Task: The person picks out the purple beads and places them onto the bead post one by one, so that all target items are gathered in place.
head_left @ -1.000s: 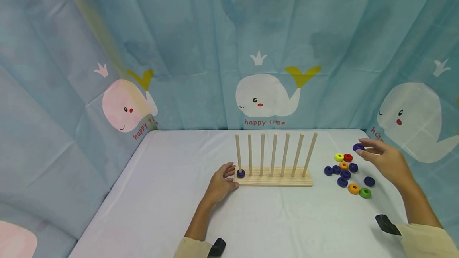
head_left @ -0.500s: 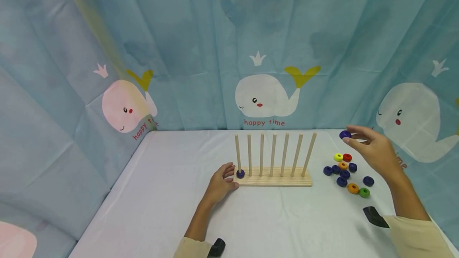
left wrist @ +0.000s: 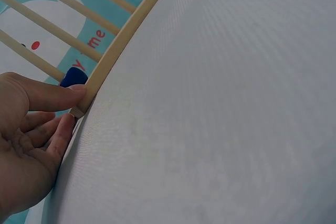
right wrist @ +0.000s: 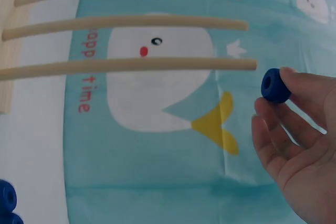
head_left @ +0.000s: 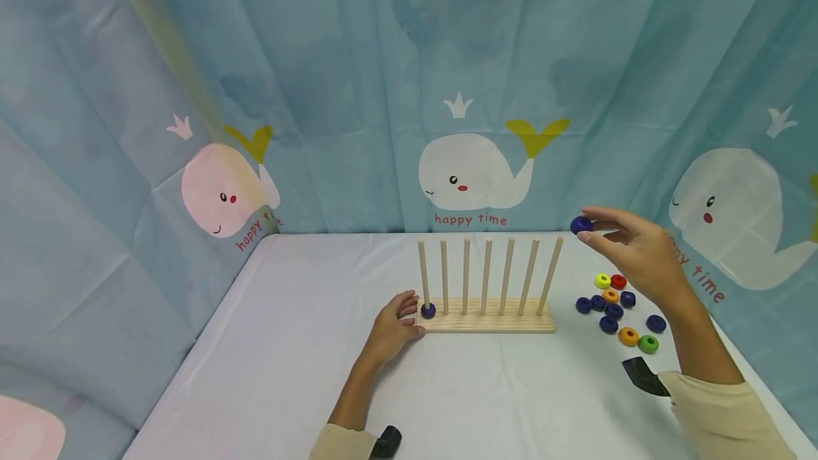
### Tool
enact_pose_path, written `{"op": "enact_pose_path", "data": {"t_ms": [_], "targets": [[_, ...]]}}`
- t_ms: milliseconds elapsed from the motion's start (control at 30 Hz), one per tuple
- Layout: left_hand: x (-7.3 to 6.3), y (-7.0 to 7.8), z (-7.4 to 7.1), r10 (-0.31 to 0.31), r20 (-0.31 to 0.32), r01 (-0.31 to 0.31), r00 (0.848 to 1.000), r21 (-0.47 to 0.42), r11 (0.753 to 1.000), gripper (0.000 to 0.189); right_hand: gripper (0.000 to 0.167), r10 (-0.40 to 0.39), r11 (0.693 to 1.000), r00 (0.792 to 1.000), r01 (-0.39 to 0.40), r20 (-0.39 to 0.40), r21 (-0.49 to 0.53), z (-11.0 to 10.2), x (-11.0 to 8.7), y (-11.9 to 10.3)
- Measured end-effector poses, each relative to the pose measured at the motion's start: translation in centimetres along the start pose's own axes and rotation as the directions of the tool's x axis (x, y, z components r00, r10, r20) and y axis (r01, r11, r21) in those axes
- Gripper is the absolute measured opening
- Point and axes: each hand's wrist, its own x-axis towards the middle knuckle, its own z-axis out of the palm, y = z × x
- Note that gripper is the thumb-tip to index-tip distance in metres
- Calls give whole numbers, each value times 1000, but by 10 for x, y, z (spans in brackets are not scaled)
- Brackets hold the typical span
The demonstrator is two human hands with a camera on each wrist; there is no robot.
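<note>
A wooden peg rack (head_left: 486, 325) with a row of several upright pegs stands on the white table. One dark blue bead (head_left: 428, 311) sits at the bottom of its leftmost peg. My left hand (head_left: 392, 329) grips the left end of the base between thumb and fingers, as the left wrist view also shows. Up and to the right of the rightmost peg, my right hand (head_left: 639, 250) pinches another dark blue bead (right wrist: 275, 86) between thumb and fingertips. That bead's hole shows in the right wrist view, facing the pegs, and the bead is apart from the peg tips.
Loose beads lie right of the rack: several dark blue ones (head_left: 613, 311), a yellow bead (head_left: 603, 280), a red bead (head_left: 618, 282), a green bead (head_left: 648, 344), and two orange ones (head_left: 628, 336). A whale-print curtain (head_left: 358, 91) hangs behind the table.
My right hand has moved left and up from above the loose beads toward the rack, carrying the blue bead. The left hand and rack have stayed in place.
</note>
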Motion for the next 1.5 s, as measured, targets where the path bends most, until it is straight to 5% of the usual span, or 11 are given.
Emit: {"op": "enact_pose_path", "data": {"t_ms": [700, 1500], "targets": [[1, 0, 0, -7, -5, 7, 1000, -5, 1000, 80, 44, -181, 974, 979, 165, 99, 153, 36, 22, -43], [-2, 2, 0, -10, 5, 10, 1000, -12, 1000, 79, 42, -266, 935, 950, 214, 163, 281, 83, 44, -73]]}}
